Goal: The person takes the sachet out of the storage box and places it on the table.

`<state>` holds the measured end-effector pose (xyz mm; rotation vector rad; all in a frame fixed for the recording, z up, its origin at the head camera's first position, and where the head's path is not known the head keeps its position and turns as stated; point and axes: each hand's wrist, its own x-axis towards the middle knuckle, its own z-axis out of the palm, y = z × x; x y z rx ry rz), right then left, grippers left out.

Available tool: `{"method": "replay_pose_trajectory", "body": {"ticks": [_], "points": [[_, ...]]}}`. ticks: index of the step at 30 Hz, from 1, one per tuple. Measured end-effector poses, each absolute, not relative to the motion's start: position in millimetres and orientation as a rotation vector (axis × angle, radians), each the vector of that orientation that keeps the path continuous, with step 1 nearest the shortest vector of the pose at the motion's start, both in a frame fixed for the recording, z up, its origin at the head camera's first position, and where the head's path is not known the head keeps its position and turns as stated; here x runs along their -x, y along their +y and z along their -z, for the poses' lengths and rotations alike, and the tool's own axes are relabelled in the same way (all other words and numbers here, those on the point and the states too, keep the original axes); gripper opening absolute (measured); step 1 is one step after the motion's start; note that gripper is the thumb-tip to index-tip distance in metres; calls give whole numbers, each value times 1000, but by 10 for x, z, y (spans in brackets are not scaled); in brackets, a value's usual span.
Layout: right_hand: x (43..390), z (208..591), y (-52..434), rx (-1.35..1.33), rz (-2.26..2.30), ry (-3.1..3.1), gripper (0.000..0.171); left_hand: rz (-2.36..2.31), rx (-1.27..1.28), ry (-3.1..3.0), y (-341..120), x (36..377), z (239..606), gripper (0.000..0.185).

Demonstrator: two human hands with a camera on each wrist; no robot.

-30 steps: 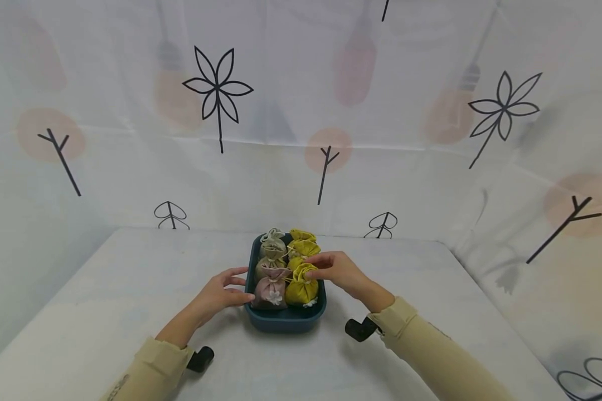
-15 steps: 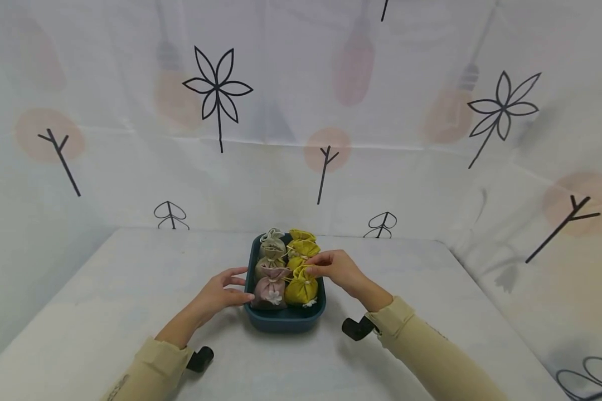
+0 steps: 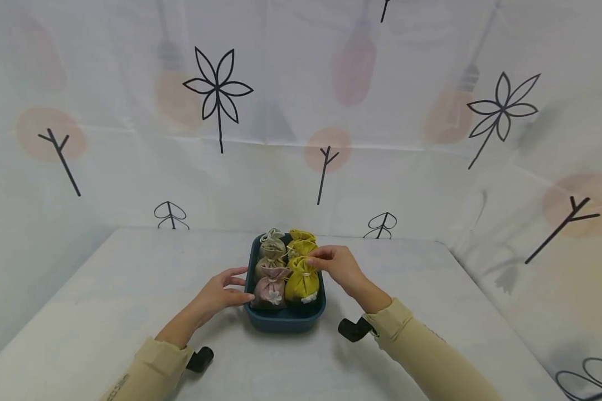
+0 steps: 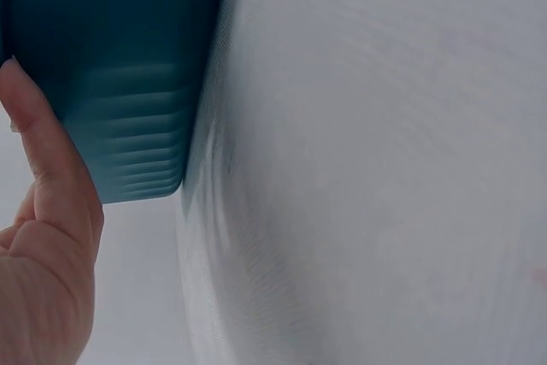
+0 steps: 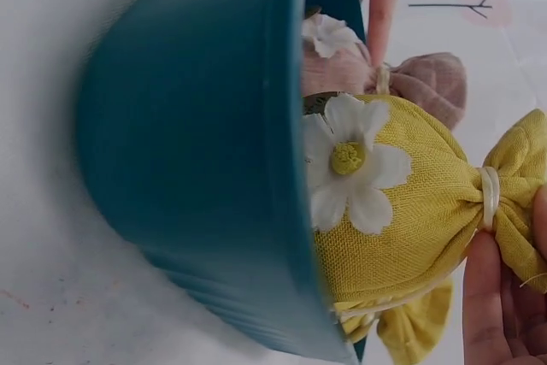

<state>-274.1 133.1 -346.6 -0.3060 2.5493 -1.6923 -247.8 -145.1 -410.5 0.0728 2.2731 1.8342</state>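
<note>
1. Yellow pouch (image 3: 302,283): sits in the near right corner of the teal tray (image 3: 285,320), raised a little above its neighbours. The wrist view shows its white fabric daisy (image 5: 349,173) level with the tray rim and its gathered top tied by a pale cord.

2. Right hand (image 3: 335,266): fingers are closed in a pinch on the gathered top of the yellow pouch, at the tie. Risk: the grip is on loose cloth only, so the pouch could slip free or the cord could pull loose under load.

3. Neighbouring pouches: the pink pouch (image 3: 270,288) stands just beside the yellow one, with beige and other yellow pouches packed behind. Risk: the tight packing could drag a neighbour or catch its cord, tipping it out of place.

4. Left hand (image 3: 221,292): fingers are extended, with the tips resting against the tray's left wall; it grips nothing. Risk: this bracing is light, so a sideways pull could slide or tilt the tray on the table (image 3: 130,289).

5. Daisy: it could snag on the rim if the pouch is drawn outward rather than upward.
</note>
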Motion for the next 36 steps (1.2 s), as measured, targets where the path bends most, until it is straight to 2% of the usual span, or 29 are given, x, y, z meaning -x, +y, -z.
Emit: {"method": "replay_pose_trajectory", "body": {"ticks": [13, 21, 36], "points": [[2709, 3355, 1365, 272, 1767, 2579, 17, -1835, -67, 2272, -1455, 2468, 4092, 75], [2647, 3239, 1420, 361, 1829, 2588, 20, -1845, -97, 2257, -1461, 2471, 4087, 75], [2588, 3142, 1618, 258, 1927, 2606, 26, -1871, -91, 2240, -1457, 2453, 4084, 76]]}}
